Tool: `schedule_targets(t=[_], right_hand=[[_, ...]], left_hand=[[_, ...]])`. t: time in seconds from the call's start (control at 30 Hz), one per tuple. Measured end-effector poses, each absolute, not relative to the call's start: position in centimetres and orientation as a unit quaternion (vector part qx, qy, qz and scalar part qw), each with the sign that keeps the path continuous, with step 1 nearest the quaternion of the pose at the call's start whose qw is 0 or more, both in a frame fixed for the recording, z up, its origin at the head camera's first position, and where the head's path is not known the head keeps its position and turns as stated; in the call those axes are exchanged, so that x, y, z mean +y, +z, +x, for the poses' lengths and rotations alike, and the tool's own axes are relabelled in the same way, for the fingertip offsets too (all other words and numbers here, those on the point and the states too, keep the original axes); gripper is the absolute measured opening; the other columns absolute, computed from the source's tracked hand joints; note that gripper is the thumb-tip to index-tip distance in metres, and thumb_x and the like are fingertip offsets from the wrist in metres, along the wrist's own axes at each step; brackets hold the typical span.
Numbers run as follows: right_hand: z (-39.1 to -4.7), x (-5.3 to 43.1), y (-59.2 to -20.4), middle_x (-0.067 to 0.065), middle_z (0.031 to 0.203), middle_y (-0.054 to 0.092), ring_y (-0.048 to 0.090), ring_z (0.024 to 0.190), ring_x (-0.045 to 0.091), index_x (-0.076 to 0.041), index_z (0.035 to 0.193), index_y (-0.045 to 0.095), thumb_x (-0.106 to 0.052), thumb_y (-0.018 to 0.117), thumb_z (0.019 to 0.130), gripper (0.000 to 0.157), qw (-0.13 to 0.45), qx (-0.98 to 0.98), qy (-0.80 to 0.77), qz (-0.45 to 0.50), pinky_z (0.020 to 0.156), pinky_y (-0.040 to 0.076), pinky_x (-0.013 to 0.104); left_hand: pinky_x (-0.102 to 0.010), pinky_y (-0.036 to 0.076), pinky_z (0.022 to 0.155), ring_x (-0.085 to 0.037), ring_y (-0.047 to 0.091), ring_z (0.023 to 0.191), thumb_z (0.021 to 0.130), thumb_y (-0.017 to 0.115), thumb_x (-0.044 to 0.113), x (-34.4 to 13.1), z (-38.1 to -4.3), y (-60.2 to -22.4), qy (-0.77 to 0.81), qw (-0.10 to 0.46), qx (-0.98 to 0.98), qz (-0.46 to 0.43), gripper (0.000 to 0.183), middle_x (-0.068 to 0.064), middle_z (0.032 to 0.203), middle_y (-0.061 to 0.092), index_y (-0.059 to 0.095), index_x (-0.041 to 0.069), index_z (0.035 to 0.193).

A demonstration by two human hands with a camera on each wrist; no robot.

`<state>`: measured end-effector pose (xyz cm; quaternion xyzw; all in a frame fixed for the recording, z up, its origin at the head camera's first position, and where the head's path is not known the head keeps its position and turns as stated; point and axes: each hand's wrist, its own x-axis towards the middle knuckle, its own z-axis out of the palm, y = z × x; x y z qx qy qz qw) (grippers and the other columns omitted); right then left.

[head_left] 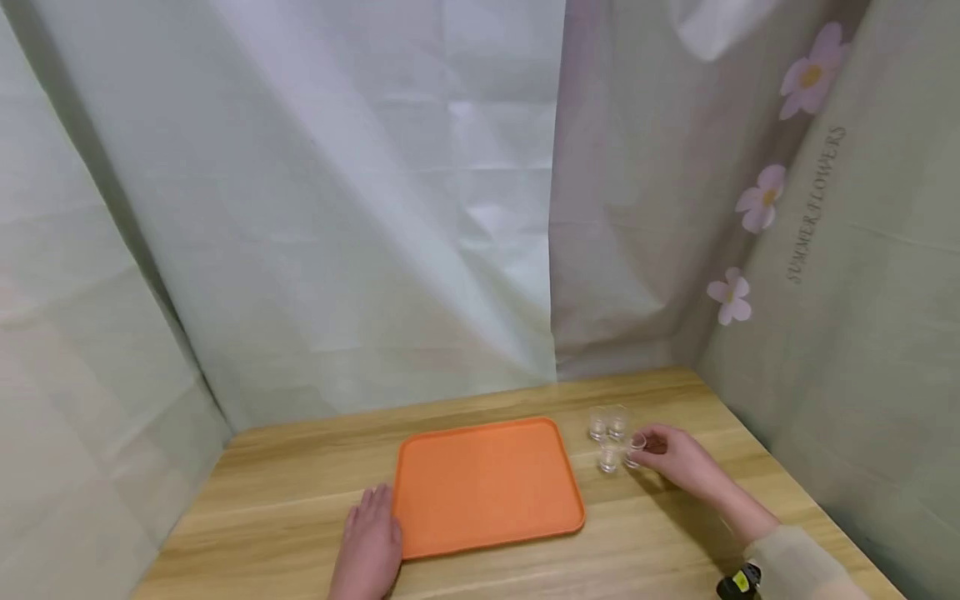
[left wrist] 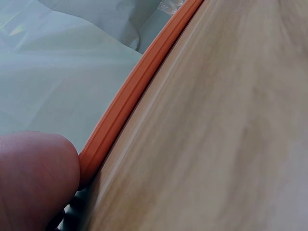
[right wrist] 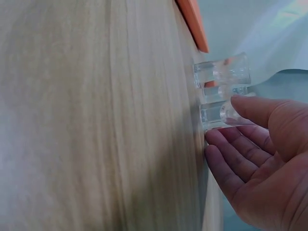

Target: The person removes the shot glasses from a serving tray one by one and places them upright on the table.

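An orange tray (head_left: 487, 487) lies flat on the wooden table. At its left edge rests my left hand (head_left: 369, 546), fingers straight, and the thumb (left wrist: 38, 178) touches the tray's rim (left wrist: 130, 96). Several small clear shot glasses stand upright to the right of the tray. My right hand (head_left: 678, 458) has its thumb and fingers around the nearest-right shot glass (head_left: 633, 457). In the right wrist view the thumb lies on one side of that shot glass (right wrist: 211, 114) and the fingers on the other. Beside it is another shot glass (right wrist: 226, 71).
Two more shot glasses (head_left: 597, 425) stand close together behind the gripped one. Pale curtains (head_left: 375, 208) hang behind the table (head_left: 300, 467) and at both sides. A black object with a yellow label (head_left: 739, 582) is by the right sleeve.
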<state>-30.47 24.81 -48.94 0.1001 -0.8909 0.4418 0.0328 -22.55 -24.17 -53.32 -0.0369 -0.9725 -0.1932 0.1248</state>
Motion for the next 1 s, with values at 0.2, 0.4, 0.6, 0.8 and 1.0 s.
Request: schedule_targets(t=[0.2, 0.4, 0.6, 0.8, 1.0], right_hand=[[-30.9, 24.1, -49.1, 0.007, 0.104, 0.070, 0.068, 0.099, 0.023, -0.001, 0.112, 0.067, -0.020, 0.078, 0.090, 0.031, 0.039, -0.886, 0.452, 0.097, 0.081, 0.056, 0.028], [-31.2, 23.6, -49.2, 0.008, 0.106, 0.070, 0.069, 0.100, 0.024, 0.001, 0.114, 0.067, -0.017, 0.077, 0.091, 0.031, 0.043, -0.884, 0.453, 0.109, 0.082, 0.056, 0.028], [-31.0, 23.3, -49.2, 0.009, 0.105, 0.070, 0.069, 0.098, 0.024, 0.001, 0.114, 0.066, -0.015, 0.077, 0.091, 0.031, 0.038, -0.882, 0.455, 0.113, 0.080, 0.057, 0.028], [-30.5, 23.3, -48.9, 0.015, 0.114, 0.069, 0.068, 0.104, 0.029, 0.003, 0.126, 0.062, -0.018, 0.077, 0.091, 0.043, 0.043, -0.887, 0.447, 0.110, 0.085, 0.058, 0.035], [-28.0, 22.4, -47.4, 0.022, 0.134, 0.061, 0.058, 0.122, 0.043, 0.000, 0.139, 0.056, -0.031, 0.076, 0.092, 0.060, 0.100, -0.916, 0.373, 0.112, 0.100, 0.048, 0.057]], left_hand=[[-0.064, 0.020, 0.117, -0.048, 0.030, 0.144, 0.103, 0.047, 0.010, -24.6, -22.9, -52.8, -0.198, 0.123, -0.972, -0.041, 0.050, -0.032, 0.149, 0.043, 0.040, -0.015, 0.145], [-0.064, 0.019, 0.117, -0.048, 0.029, 0.144, 0.103, 0.048, 0.010, -24.8, -22.9, -52.7, -0.201, 0.113, -0.972, -0.036, 0.050, -0.032, 0.150, 0.042, 0.040, -0.015, 0.146], [-0.064, 0.018, 0.117, -0.048, 0.028, 0.144, 0.103, 0.047, 0.009, -25.0, -22.5, -52.6, -0.195, 0.111, -0.974, -0.031, 0.050, -0.032, 0.150, 0.041, 0.039, -0.015, 0.146], [-0.065, 0.020, 0.116, -0.050, 0.031, 0.142, 0.102, 0.048, 0.008, -24.9, -22.3, -52.3, -0.191, 0.125, -0.973, -0.033, 0.049, -0.034, 0.148, 0.042, 0.041, -0.014, 0.145], [-0.067, 0.021, 0.115, -0.051, 0.033, 0.141, 0.102, 0.049, 0.009, -24.8, -21.9, -52.6, -0.179, 0.122, -0.976, -0.028, 0.049, -0.034, 0.147, 0.044, 0.043, -0.014, 0.145]])
